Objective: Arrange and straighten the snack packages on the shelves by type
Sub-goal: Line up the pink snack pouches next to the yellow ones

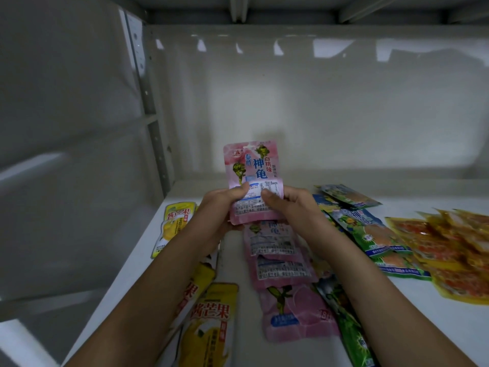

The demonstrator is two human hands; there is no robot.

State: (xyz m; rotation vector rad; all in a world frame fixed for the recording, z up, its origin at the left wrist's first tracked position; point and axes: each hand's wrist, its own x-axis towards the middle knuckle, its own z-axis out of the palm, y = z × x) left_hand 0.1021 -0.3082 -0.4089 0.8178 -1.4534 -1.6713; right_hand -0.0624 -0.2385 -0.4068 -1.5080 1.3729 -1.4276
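While the white shelf carries several loose groups of snack packets, each group lies in its own rough strip running from front to back. Yellow mango packets sit at the near left, partly under the left forearm, with one more yellow packet farther back by the shelf's left edge. Down the middle, a row of pink packets overlaps like shingles, the nearest one lying face up at the front. Just right of that row, blue-and-green packets lie slanted, partly under the right forearm, and a few more rest near the glossy back panel. Orange-and-yellow packets are heaped at the far right. A perforated upright post stands at the shelf's left rear corner.

Above the pink row, a pink peach-flavour packet is held upright, clear of the shelf, its printed face toward the camera. The left hand grips its lower left part, thumb pressed on the front and fingers curled behind. The right hand grips the lower right part the same way, thumb on the label panel. Both hands hide the packet's lower edge corners.
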